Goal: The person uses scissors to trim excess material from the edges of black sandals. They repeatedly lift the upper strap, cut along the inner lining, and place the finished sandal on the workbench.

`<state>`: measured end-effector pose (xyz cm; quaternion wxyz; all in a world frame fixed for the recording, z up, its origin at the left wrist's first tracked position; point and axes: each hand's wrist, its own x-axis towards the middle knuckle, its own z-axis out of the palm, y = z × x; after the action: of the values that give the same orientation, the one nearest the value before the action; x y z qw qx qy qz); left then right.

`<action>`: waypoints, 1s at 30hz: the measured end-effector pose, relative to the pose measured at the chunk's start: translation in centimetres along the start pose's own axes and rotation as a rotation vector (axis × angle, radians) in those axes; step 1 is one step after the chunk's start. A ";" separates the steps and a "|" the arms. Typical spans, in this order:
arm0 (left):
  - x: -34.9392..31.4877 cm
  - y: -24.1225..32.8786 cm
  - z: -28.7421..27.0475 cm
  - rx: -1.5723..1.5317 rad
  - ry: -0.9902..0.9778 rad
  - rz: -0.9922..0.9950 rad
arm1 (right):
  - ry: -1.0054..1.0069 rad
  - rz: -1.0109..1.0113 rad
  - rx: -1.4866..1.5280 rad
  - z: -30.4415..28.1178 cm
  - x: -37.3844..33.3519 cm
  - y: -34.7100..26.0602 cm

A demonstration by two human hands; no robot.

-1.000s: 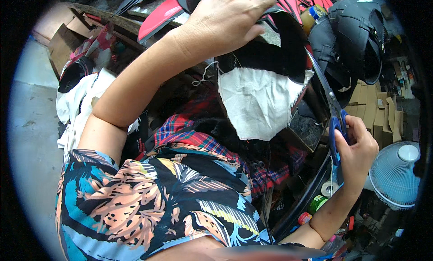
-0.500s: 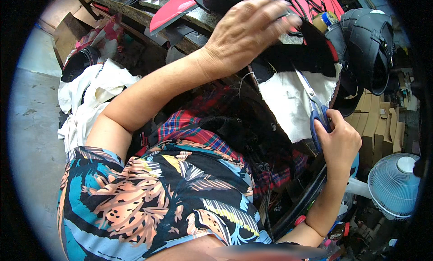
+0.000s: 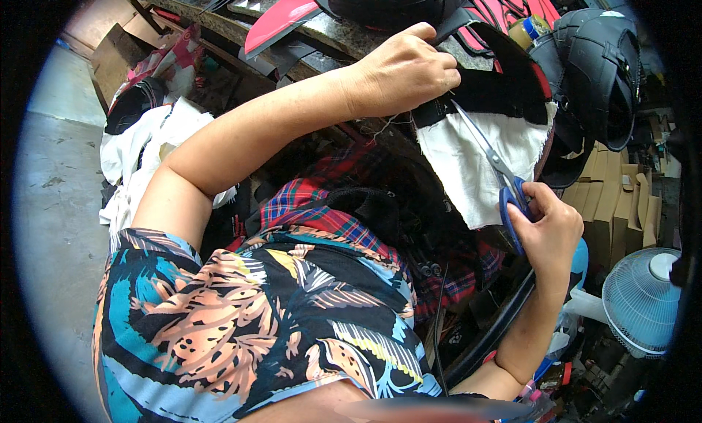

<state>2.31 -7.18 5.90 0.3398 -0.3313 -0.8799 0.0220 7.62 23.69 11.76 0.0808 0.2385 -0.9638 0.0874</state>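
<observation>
My right hand (image 3: 550,222) has its thumb and fingers in the blue handles of a pair of scissors (image 3: 496,160). The narrow blades point up and left across white lining cloth (image 3: 486,176) with a frayed edge, which sits below a black piece of material (image 3: 504,94). Their tips lie by the cloth's upper left, close to my left hand (image 3: 413,70). That hand is closed at the black piece's upper left edge, with a dark strip showing beside its thumb; the fingertips are partly hidden. Red shows along the black piece's right edge.
Black boot-like items (image 3: 603,76) stand at the far right beside a yellow-lidded jar (image 3: 526,32). Pink-red cut pieces (image 3: 285,19) and a black rounded item (image 3: 391,5) lie on the worktop. A fan (image 3: 643,302) and cardboard (image 3: 607,196) are at right; white cloth (image 3: 142,149) hangs left.
My left hand has come down and its spread fingers have closed at the black piece's edge. The scissors have shifted slightly left, still in my right hand.
</observation>
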 end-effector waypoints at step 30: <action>0.5 -0.8 0.7 -0.181 0.183 -0.106 | -0.034 -0.084 -0.122 2.4 1.4 -2.8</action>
<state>1.12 -7.39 5.86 0.3881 -0.3141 -0.8600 -0.1058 7.49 20.10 10.05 0.0825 0.2747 -0.9578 0.0212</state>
